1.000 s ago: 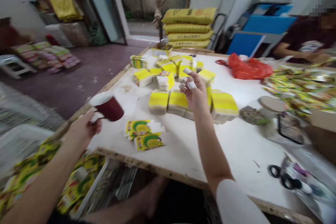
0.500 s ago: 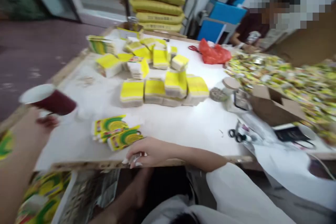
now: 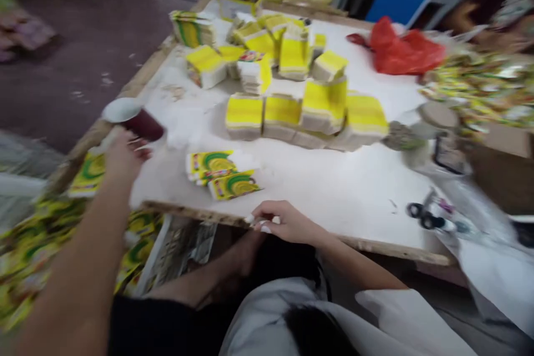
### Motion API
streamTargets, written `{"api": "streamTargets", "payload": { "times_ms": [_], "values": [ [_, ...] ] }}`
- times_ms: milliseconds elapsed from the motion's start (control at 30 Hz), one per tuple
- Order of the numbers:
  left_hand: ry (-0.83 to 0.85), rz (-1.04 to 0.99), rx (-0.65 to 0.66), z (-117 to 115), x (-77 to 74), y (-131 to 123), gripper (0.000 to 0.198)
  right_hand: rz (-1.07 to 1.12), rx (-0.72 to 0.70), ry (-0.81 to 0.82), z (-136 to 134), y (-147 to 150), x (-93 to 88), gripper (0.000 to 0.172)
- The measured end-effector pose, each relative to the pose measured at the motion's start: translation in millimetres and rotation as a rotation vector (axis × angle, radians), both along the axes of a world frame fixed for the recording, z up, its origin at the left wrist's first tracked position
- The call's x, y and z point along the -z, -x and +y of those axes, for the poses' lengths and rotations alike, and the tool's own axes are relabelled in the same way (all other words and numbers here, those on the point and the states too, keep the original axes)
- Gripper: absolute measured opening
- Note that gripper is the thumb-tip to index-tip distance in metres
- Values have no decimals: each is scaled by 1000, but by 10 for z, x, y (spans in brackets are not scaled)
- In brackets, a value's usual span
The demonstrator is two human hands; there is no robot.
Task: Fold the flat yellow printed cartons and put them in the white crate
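Observation:
At the table's left edge stands a maroon cup (image 3: 144,124) with a pale inside. My left hand (image 3: 125,153) is at its near side, fingers curled where the handle is; blur hides the exact grip. A yellow-green printed packet (image 3: 88,173) lies beside that wrist, on the table corner. My right hand (image 3: 283,221) rests at the front table edge with fingers bent and thumb close to them. White shows at its fingertips; whether something small is pinched there is unclear. Just beyond it lie several overlapping yellow-green packets (image 3: 233,184).
Yellow-topped stacks (image 3: 244,114) fill the middle and back of the white table (image 3: 325,178). A red plastic bag (image 3: 406,50), a jar (image 3: 436,122), scissors (image 3: 425,216) and a packet heap (image 3: 492,83) are rightward. A person's arm (image 3: 467,14) shows behind. More packets (image 3: 29,267) lie below left.
The view has swung left and down, so the table appears farther right and higher. My left hand has shifted slightly closer along the cup. My right hand stays at the front edge.

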State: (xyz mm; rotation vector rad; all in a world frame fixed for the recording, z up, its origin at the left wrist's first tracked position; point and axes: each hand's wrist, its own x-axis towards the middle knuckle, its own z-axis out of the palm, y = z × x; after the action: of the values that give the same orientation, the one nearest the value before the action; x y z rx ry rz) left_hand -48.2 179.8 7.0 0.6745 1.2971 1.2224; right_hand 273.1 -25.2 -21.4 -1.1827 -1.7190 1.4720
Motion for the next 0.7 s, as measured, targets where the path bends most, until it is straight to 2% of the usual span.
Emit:
{"api": "streamTargets", "payload": {
  "times_ms": [67, 167, 200, 300, 367, 467, 567, 700],
  "values": [
    [4, 61, -206, -101, 132, 120, 30, 0, -21, -22, -37, 42, -2, 15],
    [-28, 41, -400, -363, 284, 199, 22, -48, -16, -35, -63, 79, 36, 11],
    [-49, 22, -496, -483, 316, 178, 21, -80, 1, -49, -65, 86, 50, 13],
    [-128, -106, -629, -911, 376, -29, 24, -204, 67, -145, -46, 87, 73, 19],
    [-143, -152, -653, -1199, 409, -224, 27, -280, 128, -225, 8, 78, 76, 17],
    [-139, -264, -616, -1561, 453, -427, 29, -360, 235, -355, 151, 71, 80, 7],
    [-141, -306, -705, -1813, 484, -415, 30, -434, 317, -478, 299, 78, 109, 10],
    [-225, -325, -812, -1977, 568, -267, 28, -629, 342, -525, 397, 109, 252, 17]
  ]
}}
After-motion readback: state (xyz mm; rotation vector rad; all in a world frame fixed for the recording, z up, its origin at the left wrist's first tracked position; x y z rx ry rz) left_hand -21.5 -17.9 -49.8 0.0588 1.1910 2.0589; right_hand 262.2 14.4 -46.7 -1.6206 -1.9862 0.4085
